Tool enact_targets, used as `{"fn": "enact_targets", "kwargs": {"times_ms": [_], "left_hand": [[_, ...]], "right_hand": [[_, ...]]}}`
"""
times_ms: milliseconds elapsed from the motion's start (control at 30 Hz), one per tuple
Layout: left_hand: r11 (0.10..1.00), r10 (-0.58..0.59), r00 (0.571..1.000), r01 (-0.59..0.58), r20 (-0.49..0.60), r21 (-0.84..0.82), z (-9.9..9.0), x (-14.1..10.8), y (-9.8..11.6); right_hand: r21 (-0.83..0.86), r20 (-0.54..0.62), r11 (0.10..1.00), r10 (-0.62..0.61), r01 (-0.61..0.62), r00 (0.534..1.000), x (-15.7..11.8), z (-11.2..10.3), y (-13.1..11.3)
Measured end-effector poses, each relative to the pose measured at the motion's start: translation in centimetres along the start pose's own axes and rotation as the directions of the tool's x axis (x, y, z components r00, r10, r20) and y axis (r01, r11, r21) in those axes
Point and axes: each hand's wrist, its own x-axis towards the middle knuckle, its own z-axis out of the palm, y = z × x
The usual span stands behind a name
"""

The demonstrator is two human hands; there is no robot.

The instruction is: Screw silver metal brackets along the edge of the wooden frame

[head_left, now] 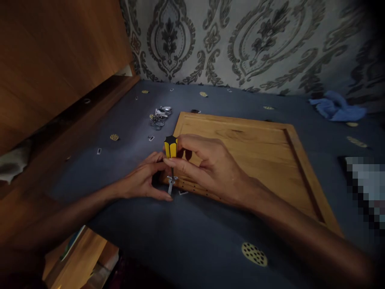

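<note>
Hinge [171,185] at wooden panel's [258,160] near-left corner, left hand [142,178] steadying it between thumb and fingers, likely against twisting; right hand [218,166] pinches screwdriver [171,149] upright above, likely for alignment.

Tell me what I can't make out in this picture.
All in the head view:
- Tip of the screwdriver: too small and dark where it meets the metal fitting.
- Some fingertips of the left hand: hidden behind the screwdriver and right hand.
- Near right corner of the wooden board: covered by the right forearm.
- Count of the metal parts: small, overlapping.
- Object at right: pixelated, cut off by the edge.
</note>
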Motion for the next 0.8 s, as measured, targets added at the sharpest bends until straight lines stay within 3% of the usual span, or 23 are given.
{"fn": "enact_targets", "kwargs": {"times_ms": [133,333,533,800], "left_hand": [[1.0,0.024,1.0,-0.024,-0.003,-0.012,0.0,0.1,0.3],[0.999,-0.011,1.0,0.012,0.026,-0.051,-0.1,0.2,0.6],[0.999,-0.034,0.997,0.037,0.069,-0.033,-0.6,0.1,0.8],[0.999,-0.038,0.998,0.039,0.059,-0.018,-0.7,0.1,1.1]], "right_hand": [[-0.029,-0.003,0.999,-0.018,0.017,1.0,0.0,-0.2,-0.1],[-0.011,-0.165,1.0,-0.017,0.015,0.986,-0.3,0.8,0.0],[0.113,-0.385,0.991,0.115,-0.076,0.916,-0.6,0.8,-0.3],[0.089,-0.305,0.995,0.075,-0.05,0.95,-1.1,0.8,0.4]]}}
